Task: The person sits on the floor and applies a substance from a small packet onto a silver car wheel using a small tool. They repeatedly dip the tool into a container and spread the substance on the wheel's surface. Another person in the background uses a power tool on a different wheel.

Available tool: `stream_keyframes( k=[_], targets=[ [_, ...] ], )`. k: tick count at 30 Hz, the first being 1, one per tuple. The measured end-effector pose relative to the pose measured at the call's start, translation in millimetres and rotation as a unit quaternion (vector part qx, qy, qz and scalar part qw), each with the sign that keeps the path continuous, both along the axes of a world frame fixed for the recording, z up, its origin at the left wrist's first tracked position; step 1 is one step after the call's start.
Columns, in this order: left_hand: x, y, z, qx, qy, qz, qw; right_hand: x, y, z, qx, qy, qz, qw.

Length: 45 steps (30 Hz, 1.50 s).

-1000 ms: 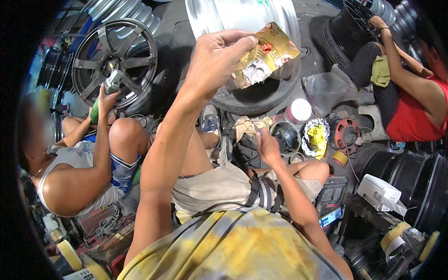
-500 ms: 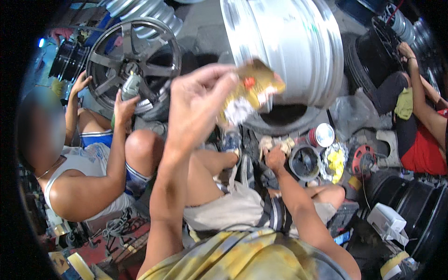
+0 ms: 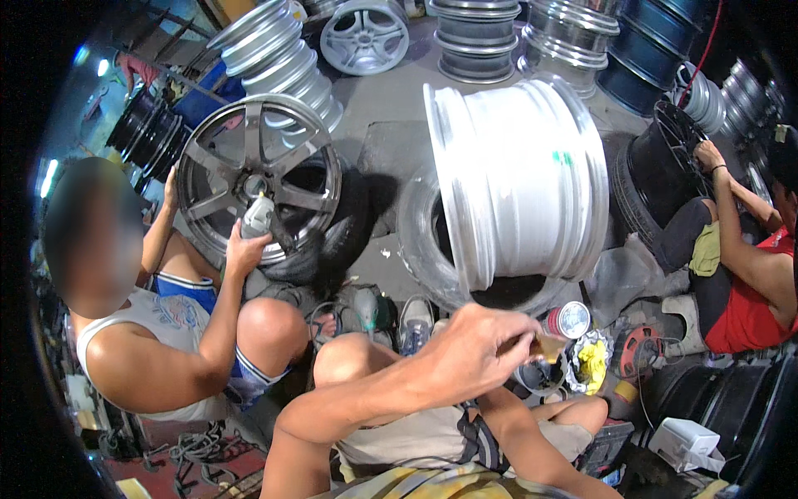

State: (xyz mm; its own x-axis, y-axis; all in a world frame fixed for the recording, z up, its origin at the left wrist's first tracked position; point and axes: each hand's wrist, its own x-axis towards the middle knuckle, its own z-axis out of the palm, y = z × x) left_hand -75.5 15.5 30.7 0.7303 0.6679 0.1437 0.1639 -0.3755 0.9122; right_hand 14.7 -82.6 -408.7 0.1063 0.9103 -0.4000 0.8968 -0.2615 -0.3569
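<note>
My left hand point(image 3: 485, 353) reaches across to the right, shut on a thin, flat brown-gold piece point(image 3: 549, 346) between thumb and fingers. Half a second ago its face showed white paste and a red blob; now it is tilted and mostly hidden. It is over a grey tub point(image 3: 536, 382) with dark contents. My right forearm point(image 3: 519, 424) runs up behind the left hand, which hides the right hand. In front, a large silver wheel rim point(image 3: 532, 183) lies on its side across a tyre point(image 3: 413, 220). By the tub are an open can point(image 3: 570, 319) and yellow material in crumpled wrapping point(image 3: 592, 366).
At left, a person point(image 3: 150, 341) holds a grey power tool point(image 3: 259, 216) against a dark spoked wheel point(image 3: 258, 179). A person in red point(image 3: 752, 303) handles a black wheel point(image 3: 665, 179) at right. Stacked rims point(image 3: 475, 37) line the back. A red reel point(image 3: 638, 349) lies near right.
My left hand has come down and to the right with the flat piece, toward the tub. My right hand, seen before on beige cloth, is now hidden. The view has tilted upward.
</note>
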Motion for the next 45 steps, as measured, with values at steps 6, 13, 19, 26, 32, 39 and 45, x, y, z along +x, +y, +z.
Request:
stream_keyframes(
  k=[6,13,19,26,32,39,45],
  targets=[
    [-3,16,9,-0.106,0.020,-0.010,0.994,-6,-12,-2,0.366,-0.008,0.018,0.931],
    [-54,102,-9,-0.251,-0.226,0.265,0.903,88,17,178,0.314,0.158,-0.199,0.915],
    [-33,108,-5,-0.290,-0.194,0.211,0.913,167,49,275,0.516,0.104,-0.321,0.787],
    [-32,115,-21,-0.085,-0.212,0.324,0.918,170,74,335,0.566,0.122,-0.279,0.766],
    [-39,94,-6,-0.181,-0.181,0.242,0.936,138,59,361,0.544,0.167,-0.133,0.811],
    [-38,86,-3,-0.212,-0.165,0.199,0.942,96,72,409,0.564,0.199,0.096,0.795],
    [-45,88,-4,-0.203,-0.143,0.195,0.949,88,94,416,0.563,0.149,0.181,0.792]
  ],
)
